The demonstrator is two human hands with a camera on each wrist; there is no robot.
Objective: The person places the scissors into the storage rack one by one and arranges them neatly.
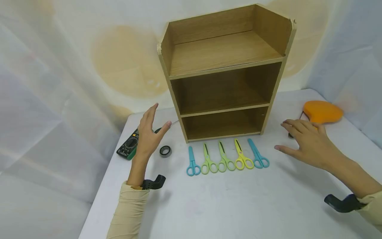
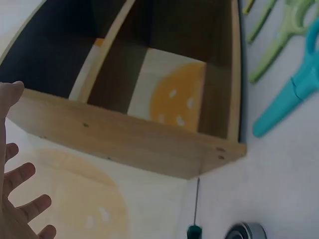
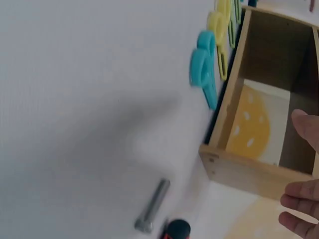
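Both hands are raised with fingers spread and nothing in them. My left hand [image 1: 147,134] is left of a small wooden shelf unit [image 1: 226,49]; in the left wrist view its thumb tip overlaps the shelf's side edge. My right hand [image 1: 310,144] hovers to the right of the shelf, in front of an orange rounded object [image 1: 323,111]. Along the shelf's foot lies a row of several scissors: a blue pair [image 1: 192,162] at the left end, two green pairs [image 1: 206,157], a yellow pair [image 1: 242,156] and another blue pair [image 1: 257,155].
Behind the left hand lie a black-and-green multimeter [image 1: 130,144] and a screwdriver [image 2: 194,230], near a roll of tape [image 1: 165,151]. A metal bolt [image 3: 154,203] and a black-topped red object [image 3: 178,229] lie right of the shelf. White curtains [image 1: 38,116] surround the white table [image 1: 223,209].
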